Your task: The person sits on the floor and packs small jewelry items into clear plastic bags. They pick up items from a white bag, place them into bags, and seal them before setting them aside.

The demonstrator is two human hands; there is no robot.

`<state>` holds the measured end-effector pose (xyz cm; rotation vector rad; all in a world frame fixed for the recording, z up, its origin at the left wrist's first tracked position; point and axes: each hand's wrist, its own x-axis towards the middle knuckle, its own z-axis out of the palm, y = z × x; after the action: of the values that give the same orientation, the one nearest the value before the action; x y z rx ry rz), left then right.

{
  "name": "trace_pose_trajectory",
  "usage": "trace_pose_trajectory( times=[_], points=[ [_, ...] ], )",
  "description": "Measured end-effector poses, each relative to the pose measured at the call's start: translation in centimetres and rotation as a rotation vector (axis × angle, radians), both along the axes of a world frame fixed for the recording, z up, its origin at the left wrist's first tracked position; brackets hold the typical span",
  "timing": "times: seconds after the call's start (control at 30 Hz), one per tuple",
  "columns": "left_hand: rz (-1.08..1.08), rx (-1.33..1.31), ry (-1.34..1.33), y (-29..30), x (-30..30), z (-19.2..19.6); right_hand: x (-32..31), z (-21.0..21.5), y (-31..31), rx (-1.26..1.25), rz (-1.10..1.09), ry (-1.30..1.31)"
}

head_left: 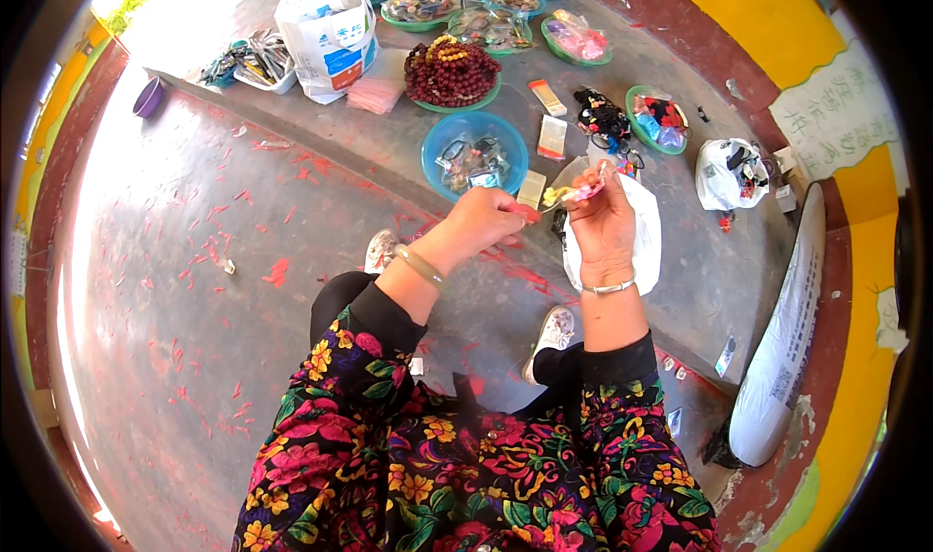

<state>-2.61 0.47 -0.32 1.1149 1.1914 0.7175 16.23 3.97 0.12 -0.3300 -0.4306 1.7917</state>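
My left hand [481, 224] is closed in a pinch, and a small red piece [526, 213] sticks out at its fingertips. Close by on the right, my right hand [604, 224] is raised, palm toward me, with its thumb and fingers gripping a small yellow-and-pink trinket [573, 194]. Its exact kind is too small to make out. The two hands are a short gap apart. Below my right hand lies a white plastic bag [643, 236]. Just beyond my left hand stands a blue basin [434, 163] holding small packaged items.
Dark red bead strings [452, 78] fill a green basin. Around them are a white shopping bag [326, 37], pink packets [377, 93], a tray of pens [262, 61] and several basins of trinkets [491, 29]. A stuffed white bag [731, 175] and a long silvery roll [780, 348] are at right.
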Motion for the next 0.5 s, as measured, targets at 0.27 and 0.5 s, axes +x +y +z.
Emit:
trace_pose_trajectory(
  times=[0.27, 0.5],
  points=[
    [-0.097, 0.25, -0.239, -0.6, 0.1, 1.9, 1.6, -0.6, 0.9, -0.082, -0.02, 0.188],
    [-0.152, 0.382, -0.309, -0.7, 0.5, 1.5, 0.1, 0.3, 0.0, 0.056, 0.074, 0.254]
  ],
)
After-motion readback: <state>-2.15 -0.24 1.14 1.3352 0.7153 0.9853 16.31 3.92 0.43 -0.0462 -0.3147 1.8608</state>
